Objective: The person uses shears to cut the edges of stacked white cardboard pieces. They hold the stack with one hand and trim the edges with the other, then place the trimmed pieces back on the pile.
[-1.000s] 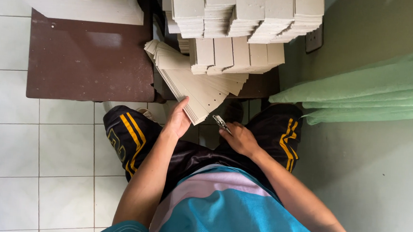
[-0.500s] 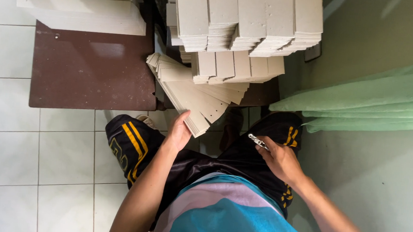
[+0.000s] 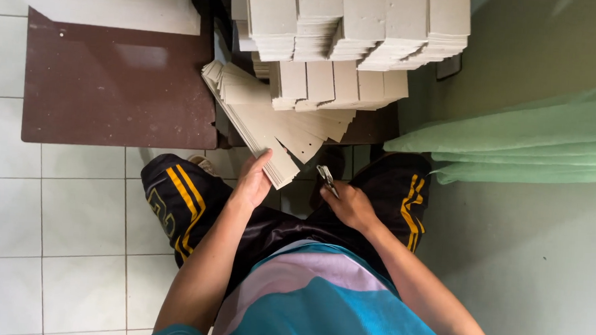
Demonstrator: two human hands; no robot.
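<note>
A brown table [image 3: 110, 87] occupies the 10 o'clock area, carrying a flat board stack [image 3: 108, 1] along its far edge. At centre, the left hand [image 3: 252, 180] grips the near end of a fanned sheaf [image 3: 273, 128] of grey card strips, thumb on top and fingers beneath; the sheaf runs toward 11 o'clock and passes under the stacked card bundles [image 3: 351, 26] at 12 o'clock. Just beside it at 3 o'clock, the right hand [image 3: 351, 206] is closed around a small metal tool [image 3: 326, 177], with a green cloth [image 3: 520, 140] farther right.
</note>
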